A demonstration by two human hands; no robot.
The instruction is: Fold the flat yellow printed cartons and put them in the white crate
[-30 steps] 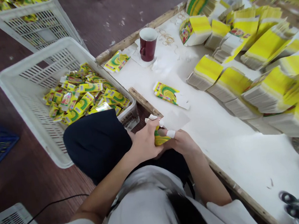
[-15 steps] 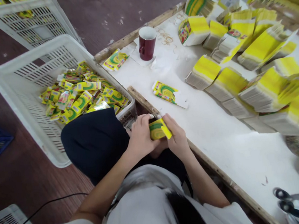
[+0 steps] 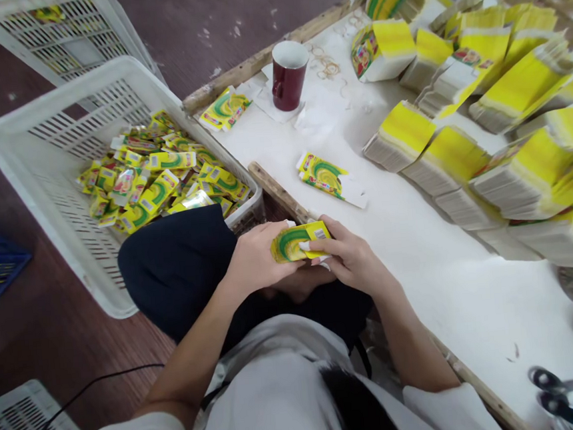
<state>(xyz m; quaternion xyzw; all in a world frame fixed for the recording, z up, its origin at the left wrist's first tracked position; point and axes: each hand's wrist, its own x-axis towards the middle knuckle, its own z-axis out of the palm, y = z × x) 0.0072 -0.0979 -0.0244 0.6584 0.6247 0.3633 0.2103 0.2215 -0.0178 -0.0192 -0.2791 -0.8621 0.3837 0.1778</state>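
Above my lap I hold a small yellow and green cardboard box [image 3: 289, 243] between both hands. My left hand [image 3: 255, 258] is wrapped round its left end. My right hand [image 3: 353, 256] grips the other end, thumb on the printed front, near a panel with a barcode. The undersides of the box are hidden by my fingers. A flattened box of the same print [image 3: 324, 177] lies on the white table [image 3: 424, 296] just beyond my hands. Another similar box [image 3: 226, 109] lies near the table's far left corner.
Left of my knee a white plastic crate [image 3: 57, 175] holds many small yellow boxes. A maroon mug [image 3: 289, 77] stands on the table. Stacks of yellow flat cartons [image 3: 404, 134] fill its right side. Scissors [image 3: 555, 392] lie at the lower right. A wooden strip [image 3: 277, 190] edges the table.
The box has turned so its front and barcode panel face up, and the yellow flap no longer sticks out. My right hand has shifted its grip, thumb now across the front. The view has shifted slightly.
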